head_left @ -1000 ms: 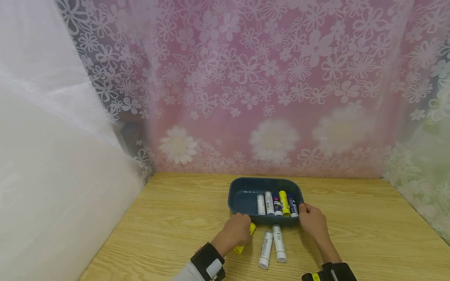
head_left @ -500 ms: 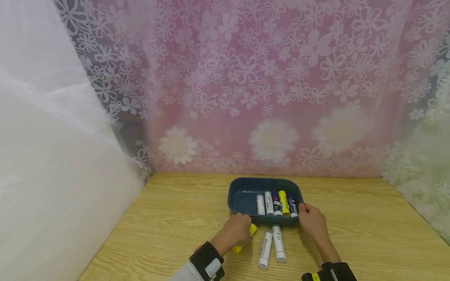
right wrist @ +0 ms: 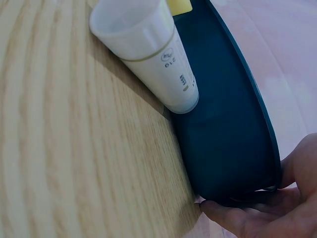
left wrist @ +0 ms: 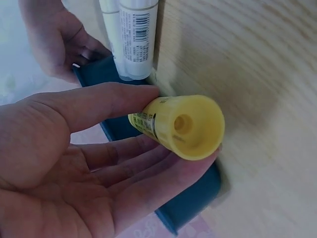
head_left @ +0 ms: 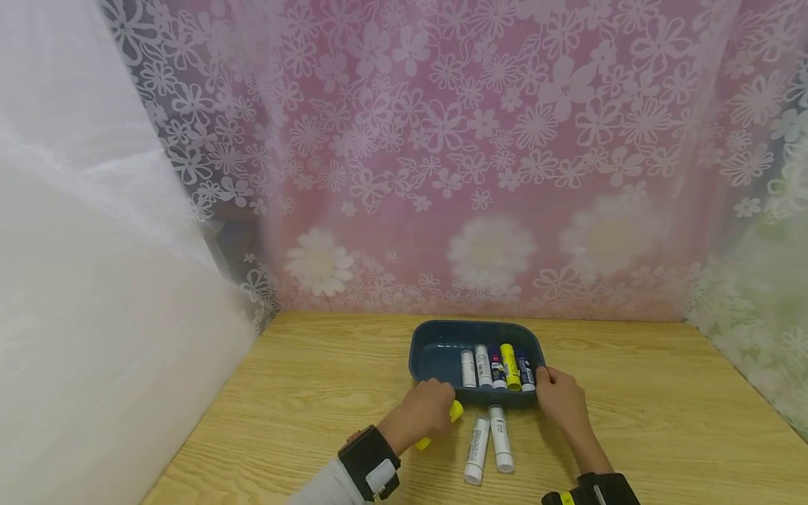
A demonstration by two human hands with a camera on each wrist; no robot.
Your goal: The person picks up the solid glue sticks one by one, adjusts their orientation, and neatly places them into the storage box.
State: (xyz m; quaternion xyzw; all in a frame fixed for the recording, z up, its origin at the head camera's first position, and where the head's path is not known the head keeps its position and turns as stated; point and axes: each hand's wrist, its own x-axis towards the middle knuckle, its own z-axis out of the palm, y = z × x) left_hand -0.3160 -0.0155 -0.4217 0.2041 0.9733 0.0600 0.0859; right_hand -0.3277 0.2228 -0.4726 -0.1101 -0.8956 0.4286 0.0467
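Observation:
My left hand [head_left: 424, 409] pinches a yellow glue stick [left wrist: 195, 129] between thumb and fingers, just in front of a dark blue tray [head_left: 435, 358]. In the left wrist view the stick's hollow round end faces the camera. My right hand [head_left: 562, 398] grips the tray's near right corner, thumb at the rim; in the right wrist view its fingers [right wrist: 233, 215] reach under the corner. Inside the tray's right half several glue sticks stand in a row, among them a yellow one [head_left: 510, 367] and a white one [head_left: 468, 369].
Two white glue sticks lie side by side on the wooden table [head_left: 303, 421] in front of the tray, a left one [head_left: 477, 450] and a right one [head_left: 501, 439]. A pink flowered curtain [head_left: 480, 154] hangs behind the table's far edge. White sheeting [head_left: 95, 280] flanks the left side.
My left hand has risen slightly with the yellow glue stick. The right hand, the tray and the two white sticks have stayed in place.

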